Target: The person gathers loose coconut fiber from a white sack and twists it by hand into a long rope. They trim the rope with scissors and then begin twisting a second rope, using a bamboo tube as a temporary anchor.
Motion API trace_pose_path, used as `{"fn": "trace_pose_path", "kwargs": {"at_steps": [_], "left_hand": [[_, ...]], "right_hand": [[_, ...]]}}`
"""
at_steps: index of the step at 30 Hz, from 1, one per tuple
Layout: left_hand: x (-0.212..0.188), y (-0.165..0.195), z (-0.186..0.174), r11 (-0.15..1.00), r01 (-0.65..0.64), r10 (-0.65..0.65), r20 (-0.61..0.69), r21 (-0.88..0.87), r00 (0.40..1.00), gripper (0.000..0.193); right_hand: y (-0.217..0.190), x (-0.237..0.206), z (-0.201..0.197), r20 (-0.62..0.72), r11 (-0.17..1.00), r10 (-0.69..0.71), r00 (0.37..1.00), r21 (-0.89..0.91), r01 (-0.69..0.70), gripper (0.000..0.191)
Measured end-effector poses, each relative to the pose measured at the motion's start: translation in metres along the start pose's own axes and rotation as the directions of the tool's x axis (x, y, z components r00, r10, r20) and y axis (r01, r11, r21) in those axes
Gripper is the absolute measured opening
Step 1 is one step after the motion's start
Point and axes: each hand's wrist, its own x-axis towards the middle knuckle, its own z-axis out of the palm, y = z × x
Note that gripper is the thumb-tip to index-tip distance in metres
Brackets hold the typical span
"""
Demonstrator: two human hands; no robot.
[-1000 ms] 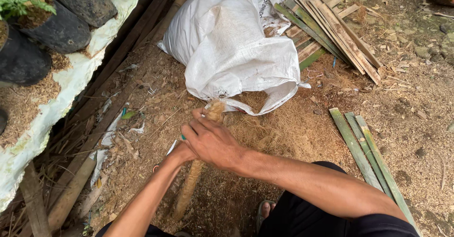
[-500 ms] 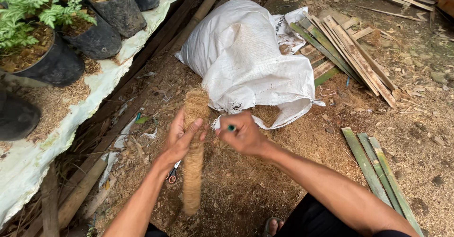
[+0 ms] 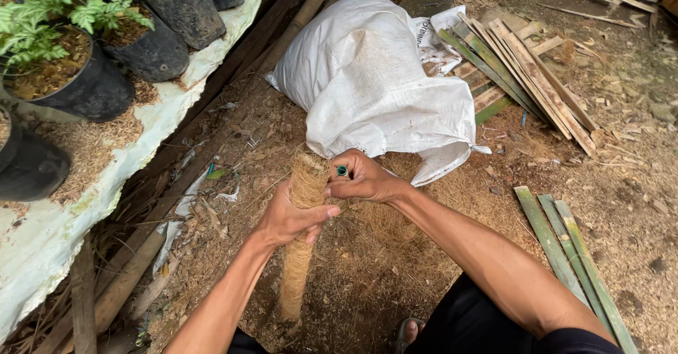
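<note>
Both hands have shifted little; the left hand (image 3: 286, 220) stays wrapped mid-way round the upright brown coir-wrapped pole (image 3: 300, 241), while the right hand (image 3: 364, 179) pinches a small green object (image 3: 342, 171) just beside its top.

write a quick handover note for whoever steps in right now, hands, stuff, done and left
Left hand: gripping the upright fibre-wrapped pole near its top.
Right hand: closed on a small green spool, pressed against the pole's top.
White sack lies just beyond; bamboo slats lie to the right.
Done: fibre covers all of the pole in view.
Left: no binding is visible on the fibre; the pole is not set down.
</note>
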Motion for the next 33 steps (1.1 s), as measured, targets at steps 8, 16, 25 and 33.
{"fn": "trace_pose_path", "kwargs": {"at_steps": [8, 16, 25, 33], "left_hand": [[-0.005, -0.009, -0.003, 0.987, -0.146, 0.151, 0.088, -0.061, 0.985, 0.053], [0.001, -0.006, -0.012, 0.968, -0.21, 0.205, -0.046, -0.14, 0.978, 0.06], [0.001, -0.007, -0.02, 0.932, -0.303, 0.354, -0.334, 0.197, 0.873, 0.069], [0.003, -0.005, -0.004, 0.846, -0.35, 0.304, -0.174, -0.402, 0.937, 0.079]], "right_hand": [[-0.032, 0.012, 0.019, -0.039, 0.998, 0.069, 0.997, -0.011, -0.069, 0.032], [-0.07, 0.014, 0.044, -0.277, 0.947, 0.149, 0.949, -0.236, -0.217, 0.046], [-0.059, 0.011, 0.046, -0.278, 0.946, -0.071, 0.958, -0.323, -0.024, 0.018], [-0.055, 0.01, 0.043, -0.135, 0.951, -0.073, 0.988, -0.309, 0.027, 0.048]]}}
